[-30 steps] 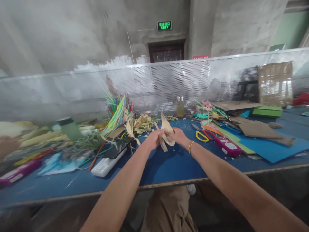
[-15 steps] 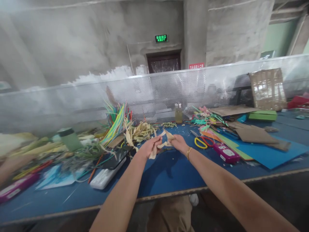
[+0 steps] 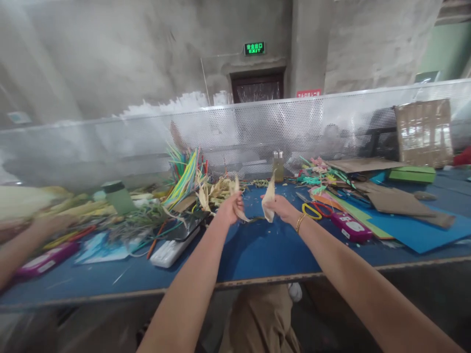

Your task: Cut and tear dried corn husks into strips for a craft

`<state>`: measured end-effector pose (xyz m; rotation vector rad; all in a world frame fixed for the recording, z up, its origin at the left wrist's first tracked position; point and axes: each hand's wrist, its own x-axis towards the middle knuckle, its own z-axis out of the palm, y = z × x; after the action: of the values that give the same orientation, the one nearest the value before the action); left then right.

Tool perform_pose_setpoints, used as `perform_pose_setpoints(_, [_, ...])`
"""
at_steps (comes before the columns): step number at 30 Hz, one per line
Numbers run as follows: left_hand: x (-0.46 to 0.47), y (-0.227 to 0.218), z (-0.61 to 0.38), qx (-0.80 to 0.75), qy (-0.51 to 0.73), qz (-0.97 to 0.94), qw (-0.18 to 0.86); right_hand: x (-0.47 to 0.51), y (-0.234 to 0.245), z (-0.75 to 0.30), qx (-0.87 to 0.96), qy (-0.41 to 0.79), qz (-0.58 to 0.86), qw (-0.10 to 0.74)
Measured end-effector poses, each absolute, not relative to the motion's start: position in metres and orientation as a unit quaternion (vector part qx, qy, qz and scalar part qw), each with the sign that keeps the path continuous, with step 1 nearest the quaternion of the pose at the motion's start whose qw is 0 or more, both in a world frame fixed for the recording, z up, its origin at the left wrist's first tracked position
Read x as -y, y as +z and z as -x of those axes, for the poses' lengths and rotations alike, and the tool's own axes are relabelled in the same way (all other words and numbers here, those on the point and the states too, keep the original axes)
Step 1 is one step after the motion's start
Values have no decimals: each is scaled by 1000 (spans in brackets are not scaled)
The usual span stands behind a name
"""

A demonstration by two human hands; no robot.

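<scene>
Closed around a pale strip of dried corn husk (image 3: 241, 214), my left hand (image 3: 228, 208) is above the blue table (image 3: 253, 255). A wider piece of corn husk (image 3: 270, 198) stands upright in the pinch of my right hand (image 3: 281, 208), its tip pointing up. A gap of table shows between the two pieces. Behind my left hand lies a heap of dried husks (image 3: 217, 191). Scissors with yellow and red handles (image 3: 312, 211) lie to the right of my right wrist, which wears a gold bracelet.
Colourful pipe cleaners (image 3: 184, 176), a white box-like object (image 3: 172, 251) and a green-grey cup (image 3: 118, 197) are on the left. A purple case (image 3: 351, 227), blue sheets (image 3: 423, 228) and cardboard (image 3: 397, 203) lie right. Another person's arm (image 3: 25, 245) reaches in at far left.
My hands have moved apart. The husk that stretched between them is now in separate pieces, one in each hand. The view has shifted slightly.
</scene>
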<state>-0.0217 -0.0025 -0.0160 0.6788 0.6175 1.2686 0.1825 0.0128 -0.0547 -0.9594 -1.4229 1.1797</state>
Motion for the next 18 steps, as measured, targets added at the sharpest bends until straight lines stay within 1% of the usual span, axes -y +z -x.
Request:
perform_pose_setpoints(3, [5,-30,-3,-344,508,-401,681,-10,-53,-178,591,488,382,516])
perform_pose_setpoints(5, [5,-36,-12,-375,499,-456,635,-9,-53,-176,595,475,381,524])
perform_pose_setpoints(8, [4,-41,-15,-407,509,-488,581,-7,-53,-172,606,458,379,528])
perform_pose_setpoints(15, [1,-42,-14,-419,541,-473,555,-10,-54,-172,667,349,429,500])
perform_pose_setpoints(18, [0,-43,-15,-416,535,-480,557,-11,-54,-174,667,330,437,505])
